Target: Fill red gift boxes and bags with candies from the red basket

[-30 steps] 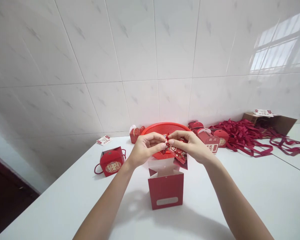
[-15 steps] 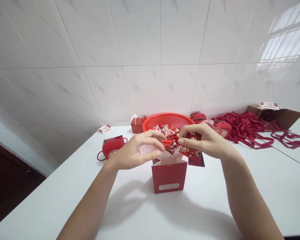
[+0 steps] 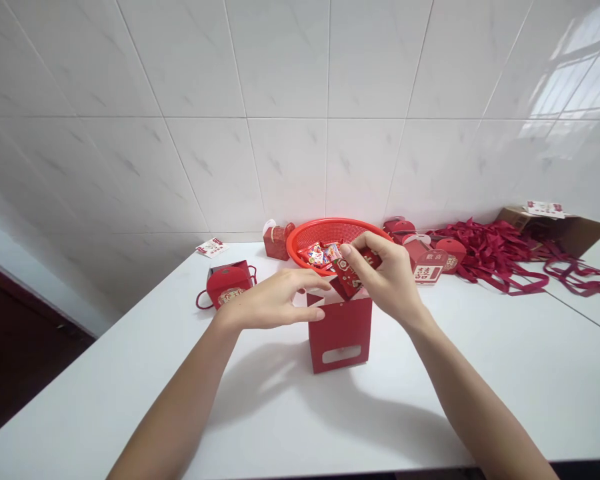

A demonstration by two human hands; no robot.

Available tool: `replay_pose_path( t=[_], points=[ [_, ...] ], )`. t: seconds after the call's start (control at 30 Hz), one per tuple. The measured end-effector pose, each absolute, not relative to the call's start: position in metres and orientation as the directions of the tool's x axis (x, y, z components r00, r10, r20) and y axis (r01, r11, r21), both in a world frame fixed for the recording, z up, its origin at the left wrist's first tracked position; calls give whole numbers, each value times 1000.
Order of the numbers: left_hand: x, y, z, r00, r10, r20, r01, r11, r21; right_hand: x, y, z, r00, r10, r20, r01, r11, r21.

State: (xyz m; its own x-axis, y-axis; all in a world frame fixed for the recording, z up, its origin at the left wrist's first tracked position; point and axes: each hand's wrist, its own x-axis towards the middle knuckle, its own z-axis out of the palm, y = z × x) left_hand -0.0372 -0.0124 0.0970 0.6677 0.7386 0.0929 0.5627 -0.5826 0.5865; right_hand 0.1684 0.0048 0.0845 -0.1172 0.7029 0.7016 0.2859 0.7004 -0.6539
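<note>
In my right hand [image 3: 385,267], pinched between thumb and fingers, is a red packet [image 3: 349,277] with a pale flower print. It hangs just above the open top of a red paper box [image 3: 340,327], with part of it hidden by the hand. The box stands upright and has a pale oblong window low on its front. My left hand [image 3: 283,299] is at the box's upper left corner, fingers and thumb apart, with nothing in it. Its thumb tip overlaps the front panel; whether it presses there I cannot tell.
Behind the box stands a red mesh basket [image 3: 307,233] holding wrapped sweets [image 3: 314,255]. Closed red gift boxes stand left [image 3: 229,287] and right [image 3: 425,263]. Dark red ribbons [image 3: 490,250] are heaped near a cardboard box [image 3: 583,233]. A printed card [image 3: 211,247] lies back left.
My right hand has moved left and turned, bringing the packet over the box opening. The left hand keeps nearly the same pose. The box's front panel now looks more upright.
</note>
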Motion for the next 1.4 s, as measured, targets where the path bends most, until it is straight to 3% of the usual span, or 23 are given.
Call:
replay_pose_path(
  t=[0.1,0.2,0.33,0.57,0.73,0.9,1.13,1.4],
  points=[
    [-36,-10,97,675,729,111,518,-575,633,160,6,79,-116,599,792,365,768,-527],
    [-36,-9,96,670,733,115,501,-561,659,159,8,76,-187,575,796,392,787,-477],
    [-37,-7,95,659,747,87,498,-520,694,163,11,75,-261,637,726,373,760,-532],
    [-37,-7,93,628,775,74,511,-482,711,166,10,79,-221,698,681,292,714,-636],
    [-36,-8,94,640,765,75,506,-493,708,166,17,74,-364,624,692,380,778,-501],
    [-38,-6,92,644,761,73,517,-504,693,170,22,72,-546,523,654,327,852,-409],
    [-39,-4,90,608,789,91,540,-494,681,187,21,84,-428,578,695,326,816,-478],
    [-39,4,79,561,797,223,598,-577,556,207,27,95,-340,663,667,333,748,-574]
  ],
)
